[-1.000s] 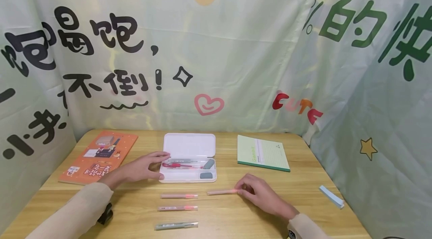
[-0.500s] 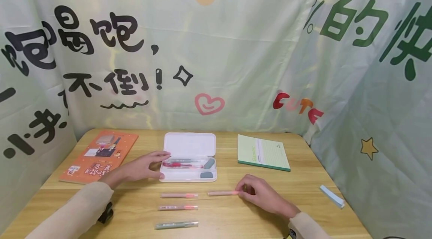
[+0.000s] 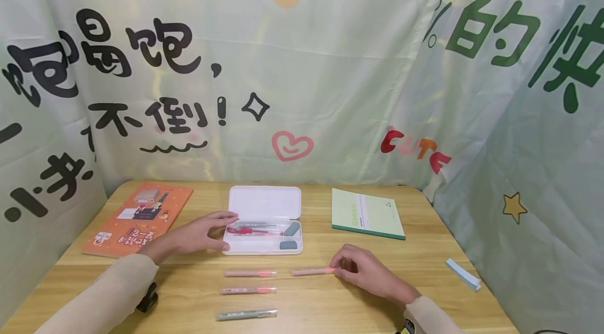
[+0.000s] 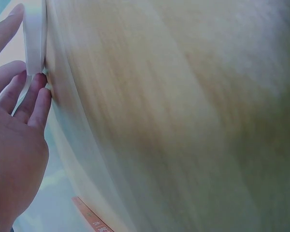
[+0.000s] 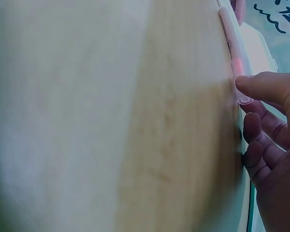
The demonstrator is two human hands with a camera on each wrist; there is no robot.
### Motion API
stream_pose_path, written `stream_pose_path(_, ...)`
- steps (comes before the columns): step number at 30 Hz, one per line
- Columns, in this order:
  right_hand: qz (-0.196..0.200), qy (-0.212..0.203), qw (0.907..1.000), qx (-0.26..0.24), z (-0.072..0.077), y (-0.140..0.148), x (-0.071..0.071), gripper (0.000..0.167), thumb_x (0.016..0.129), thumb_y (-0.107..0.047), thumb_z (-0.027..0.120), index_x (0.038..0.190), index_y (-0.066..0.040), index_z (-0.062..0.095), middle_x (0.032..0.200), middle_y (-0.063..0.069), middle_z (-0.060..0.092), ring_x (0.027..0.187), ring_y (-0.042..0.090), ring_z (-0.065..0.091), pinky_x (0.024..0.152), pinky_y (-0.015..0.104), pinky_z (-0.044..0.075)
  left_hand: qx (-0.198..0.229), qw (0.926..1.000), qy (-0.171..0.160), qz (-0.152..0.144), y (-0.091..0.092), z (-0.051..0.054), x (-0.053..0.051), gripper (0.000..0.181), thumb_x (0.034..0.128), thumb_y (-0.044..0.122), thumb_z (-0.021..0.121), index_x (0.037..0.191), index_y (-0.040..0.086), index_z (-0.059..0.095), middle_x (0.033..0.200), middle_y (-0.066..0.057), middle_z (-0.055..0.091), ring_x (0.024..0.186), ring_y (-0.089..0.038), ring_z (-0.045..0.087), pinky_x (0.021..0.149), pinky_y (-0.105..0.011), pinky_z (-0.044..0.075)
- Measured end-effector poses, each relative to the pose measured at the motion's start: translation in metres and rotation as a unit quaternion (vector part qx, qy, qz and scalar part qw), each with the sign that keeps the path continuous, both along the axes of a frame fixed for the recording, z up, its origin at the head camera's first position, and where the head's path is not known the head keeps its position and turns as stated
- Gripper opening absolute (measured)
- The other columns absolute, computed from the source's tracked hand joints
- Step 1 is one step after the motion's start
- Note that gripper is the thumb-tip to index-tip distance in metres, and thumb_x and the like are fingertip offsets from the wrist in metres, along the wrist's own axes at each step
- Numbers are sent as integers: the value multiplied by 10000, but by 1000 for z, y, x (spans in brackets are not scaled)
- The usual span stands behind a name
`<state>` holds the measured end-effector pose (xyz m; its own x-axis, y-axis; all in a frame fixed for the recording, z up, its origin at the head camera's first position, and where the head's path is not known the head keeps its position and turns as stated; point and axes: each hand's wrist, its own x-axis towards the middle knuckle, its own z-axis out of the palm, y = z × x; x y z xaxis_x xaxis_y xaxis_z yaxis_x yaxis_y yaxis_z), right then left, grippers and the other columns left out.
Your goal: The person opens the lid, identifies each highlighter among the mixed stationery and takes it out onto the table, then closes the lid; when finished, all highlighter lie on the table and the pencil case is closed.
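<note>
A white pencil case [image 3: 266, 251] lies unfolded on the table, its lid tipped back. My left hand [image 3: 206, 233] holds its left side, thumb near the front corner and fingers by the hinge. Inside lie a red pen [image 3: 250, 230], a grey-green pen [image 3: 257, 225] and grey-blue blocks, perhaps erasers. My right hand [image 3: 365, 271] pinches a pale pink capped pen [image 3: 309, 271] by its brighter right end, low over the table; whether the pen touches the wood I cannot tell. In the right wrist view, thumb and finger meet at the pen's clear end [image 5: 244, 100].
Two pink pens [image 3: 250, 273] [image 3: 247, 290] and a grey-green pen [image 3: 246, 314] lie in a column before the case. An orange book [image 3: 141, 213] lies left, a green notebook [image 3: 368, 213] right, and a light blue strip [image 3: 463, 275] by the right edge. Printed curtains surround the table.
The right hand and its pink pen have shifted very slightly to the right. My left hand and the pencil case stay where they were.
</note>
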<state>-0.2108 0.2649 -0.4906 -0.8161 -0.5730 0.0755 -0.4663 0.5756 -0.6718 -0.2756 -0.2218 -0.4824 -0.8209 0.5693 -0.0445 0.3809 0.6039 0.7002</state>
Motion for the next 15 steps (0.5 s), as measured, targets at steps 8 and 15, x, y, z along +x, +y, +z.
stream_pose_path(8,39,0,10000,-47,-1,1,-1,60,1043,-259,765,1093,-287,747,934,-118,636,767,2,527,669,199,492,37,10000,-21,0,0,1,0,842,967,390,834,1652,65,467,1756,-199,345,1622,-558,235,1250,-813,209)
stream_pose_path(15,72,-4,9999,-82,-1,2,-1,65,1043,-268,765,1105,-279,751,933,-116,635,764,4,527,667,201,493,12,10000,-49,9,0,0,0,846,968,403,830,1657,77,463,1760,-194,341,1626,-550,233,1253,-809,211)
